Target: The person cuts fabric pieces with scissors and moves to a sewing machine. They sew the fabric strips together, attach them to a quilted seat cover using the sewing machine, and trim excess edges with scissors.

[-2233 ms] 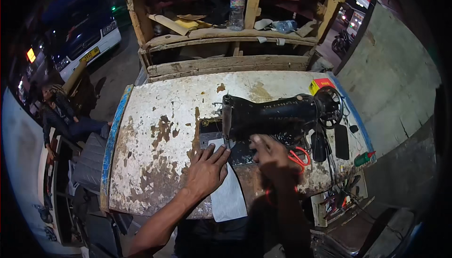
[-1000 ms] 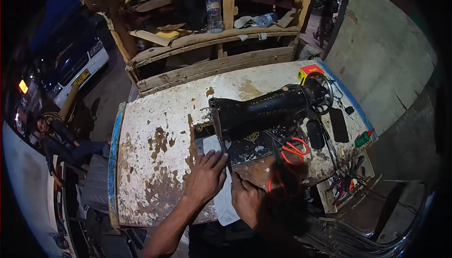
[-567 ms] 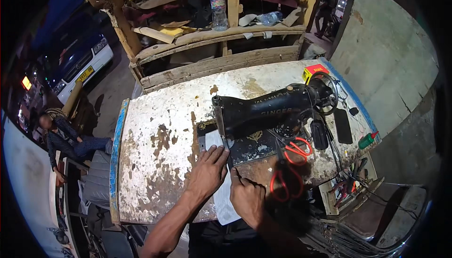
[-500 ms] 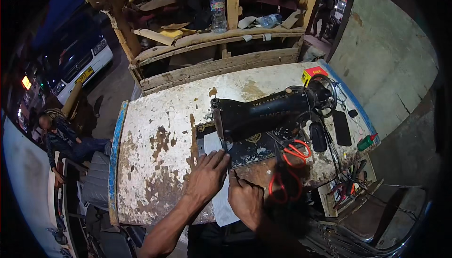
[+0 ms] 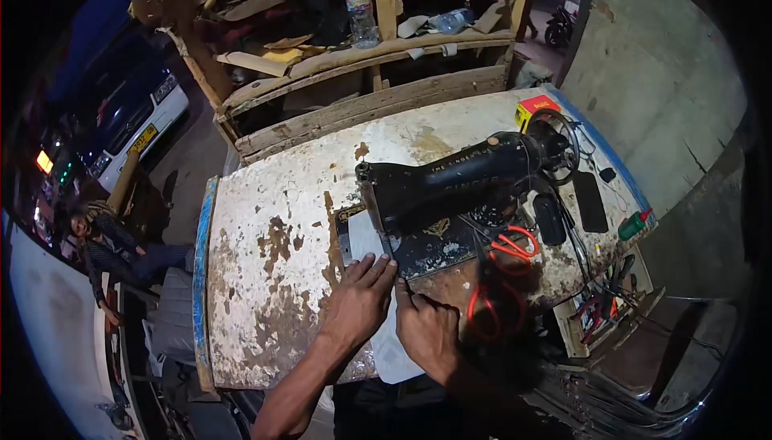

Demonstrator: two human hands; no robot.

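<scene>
A black sewing machine (image 5: 442, 187) stands on a worn white table. Beneath its needle end lies a long pale grey strip of material (image 5: 394, 352), reaching toward me over the table's front edge. My left hand (image 5: 358, 303) rests flat on the strip, fingers stretched out close to the presser foot. At the strip's right edge is my right hand (image 5: 428, 329), index finger pointing forward and the other fingers curled; its thumb is hard to see. Right of that hand lie scissors with red-orange handles (image 5: 515, 249). Another red handle pair (image 5: 484, 311) sits lower, partly in shadow.
On the table's right are a black phone (image 5: 590, 201), a dark oblong case (image 5: 549, 219), a red-yellow box (image 5: 537, 109) and a green bottle (image 5: 635, 225). An open drawer (image 5: 599, 311) of tools juts out below. Behind stands a wooden shelf (image 5: 378, 114). A person (image 5: 121, 247) sits at left.
The whole view has shifted and tilted slightly. Both hands keep nearly the same place on the strip beside the presser foot.
</scene>
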